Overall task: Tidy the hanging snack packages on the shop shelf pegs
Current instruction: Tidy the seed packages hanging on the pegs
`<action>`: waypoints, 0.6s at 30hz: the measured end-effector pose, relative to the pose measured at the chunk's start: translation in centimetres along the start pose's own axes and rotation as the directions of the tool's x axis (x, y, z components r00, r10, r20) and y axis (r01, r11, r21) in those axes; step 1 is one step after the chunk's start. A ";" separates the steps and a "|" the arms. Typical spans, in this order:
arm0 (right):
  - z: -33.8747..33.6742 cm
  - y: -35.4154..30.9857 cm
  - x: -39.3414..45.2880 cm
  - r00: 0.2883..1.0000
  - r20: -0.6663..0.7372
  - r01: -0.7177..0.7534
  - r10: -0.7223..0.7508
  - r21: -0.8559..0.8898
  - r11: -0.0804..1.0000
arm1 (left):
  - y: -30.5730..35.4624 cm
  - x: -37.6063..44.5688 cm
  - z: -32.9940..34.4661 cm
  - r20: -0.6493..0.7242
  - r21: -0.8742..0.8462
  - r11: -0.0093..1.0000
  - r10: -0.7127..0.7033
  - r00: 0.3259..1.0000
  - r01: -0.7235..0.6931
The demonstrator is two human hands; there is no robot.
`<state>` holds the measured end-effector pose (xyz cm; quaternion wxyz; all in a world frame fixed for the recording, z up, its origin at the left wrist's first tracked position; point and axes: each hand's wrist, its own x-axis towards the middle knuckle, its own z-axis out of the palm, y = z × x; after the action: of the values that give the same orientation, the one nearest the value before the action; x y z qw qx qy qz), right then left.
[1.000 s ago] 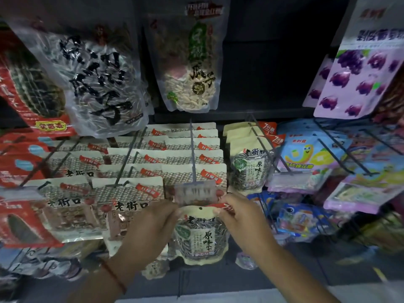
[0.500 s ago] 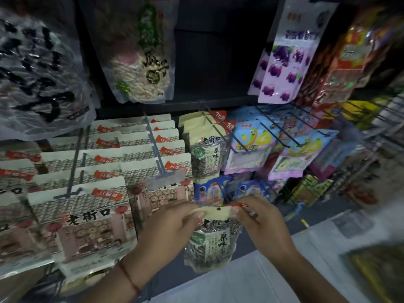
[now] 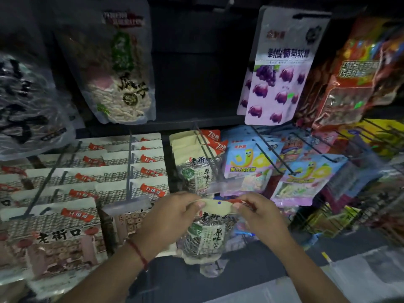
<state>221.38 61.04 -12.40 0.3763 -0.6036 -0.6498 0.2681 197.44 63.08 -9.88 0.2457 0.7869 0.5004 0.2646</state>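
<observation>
Red string bracelet [image 3: 137,253], pale floor [image 3: 349,278]

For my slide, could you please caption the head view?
Both hands, left and right, pinch a sunflower seed packet below its matching peg.

The near-left biscuit packet [image 3: 59,239] reads 老街口; the held sunflower seed packet [image 3: 205,235] reads 原味; red tabs [image 3: 213,135] behind read 7分熟.

I see a seed pack [image 3: 205,232] held near centre, left hand [image 3: 172,219] at its left top corner, right hand [image 3: 260,217] at its right. Far behind it a like pack [image 3: 196,171] hangs on a peg [image 3: 207,154]. Box packs [image 3: 65,232] fill the left, candy bags [image 3: 247,165] the right.
</observation>
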 end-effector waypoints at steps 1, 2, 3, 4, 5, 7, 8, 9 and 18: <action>-0.4 0.4 0.7 0.999 0.029 0.024 -0.024 -0.006 1.000 | 0.2 0.5 0.2 -0.002 0.008 1.000 -0.025 1.000 0.025; -0.9 0.8 1.5 0.998 0.055 0.045 -0.044 -0.016 0.999 | 0.5 1.1 0.4 -0.016 0.009 0.999 -0.047 0.999 0.047; -1.4 1.1 2.2 0.995 0.076 0.064 -0.063 -0.017 0.998 | 0.7 1.7 0.5 -0.037 0.003 0.997 -0.073 0.997 0.073; -1.9 1.2 2.9 0.992 0.095 0.084 -0.083 0.000 0.996 | 1.1 2.2 0.6 -0.061 -0.006 0.996 -0.094 0.994 0.094; -2.4 1.1 3.6 0.989 0.108 0.099 -0.102 0.031 0.995 | 1.5 2.7 0.7 -0.081 -0.008 0.994 -0.114 0.990 0.113; -3.4 0.8 5.1 0.984 0.119 0.122 -0.132 0.089 0.989 | 2.3 3.4 0.9 -0.120 0.001 0.991 -0.131 0.984 0.132; -3.8 0.7 5.8 0.981 0.127 0.130 -0.144 0.113 0.985 | 2.6 3.5 1.0 -0.144 0.002 0.989 -0.145 0.979 0.146; -4.1 0.4 6.5 0.977 0.144 0.135 -0.155 0.140 0.981 | 2.9 3.6 1.0 -0.164 -0.008 0.986 -0.165 0.973 0.166; -3.6 0.8 9.7 0.939 0.257 0.224 -0.229 0.051 0.973 | 2.9 3.4 2.1 -0.282 -0.051 0.974 -0.226 0.932 0.221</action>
<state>224.91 70.35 -9.38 0.3222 -0.4803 -0.7559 0.3069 201.93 64.87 -8.95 0.2063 0.6762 0.6143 0.3505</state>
